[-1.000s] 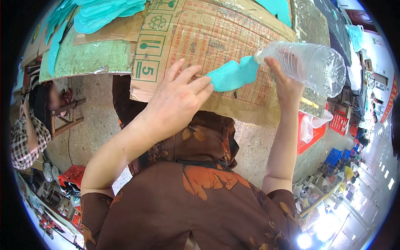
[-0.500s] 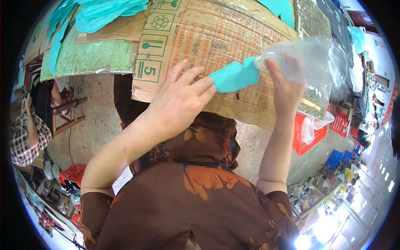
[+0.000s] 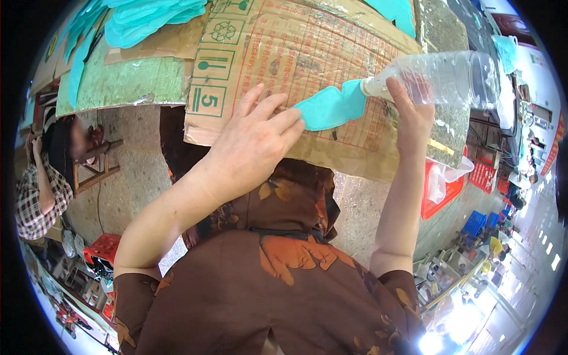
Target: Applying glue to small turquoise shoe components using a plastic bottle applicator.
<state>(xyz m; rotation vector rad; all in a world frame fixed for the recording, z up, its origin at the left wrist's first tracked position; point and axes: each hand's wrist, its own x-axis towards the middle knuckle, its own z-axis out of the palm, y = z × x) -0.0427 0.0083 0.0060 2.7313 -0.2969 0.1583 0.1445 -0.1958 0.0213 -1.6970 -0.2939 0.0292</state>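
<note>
A flat teal piece [image 3: 330, 109] with a wavy outline, shaped like a shoe insole, lies on a printed cardboard sheet [image 3: 278, 50]. Resting on its left end is my left hand [image 3: 254, 133], palm down, with the fingers stretched and spread. My right hand [image 3: 412, 115] is wrapped round a clear plastic bottle [image 3: 455, 74] near its neck. The bottle lies sideways in my grip, its mouth pointing left and at the right end of the teal piece. Whether the mouth touches the piece I cannot tell. What the bottle contains, if anything, cannot be made out.
Stacked teal pieces [image 3: 148, 21] lie at the far left, beyond a green board [image 3: 133, 83]. More teal pieces [image 3: 393, 15] are at the far edge. A red basket [image 3: 441, 192] with a plastic bag stands below the table's right side. Another person [image 3: 47, 171] sits at left.
The bottle was blurred by motion and now shows sharply, slightly more level. My right hand has shifted a little to the right. My left hand stays on the teal piece.
</note>
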